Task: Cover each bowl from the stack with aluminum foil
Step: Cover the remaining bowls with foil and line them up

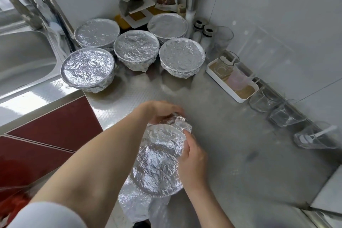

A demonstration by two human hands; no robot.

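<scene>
A bowl under a crumpled sheet of aluminum foil (157, 161) sits near the counter's front edge, with loose foil hanging below its near side. My left hand (161, 112) curls over the bowl's far rim, pressing foil down there. My right hand (192, 161) grips the right rim, fingers folded round the foil edge. Several foil-covered bowls stand at the back: one front left (87, 69), one in the middle (136, 49), one to the right (182, 57), and two more behind them.
A steel sink (24, 57) lies at the left. A white tray (240, 98) with glass cups and a row of empty glasses (285, 116) line the right wall. Jars, shakers and a small rack (137, 3) crowd the back corner.
</scene>
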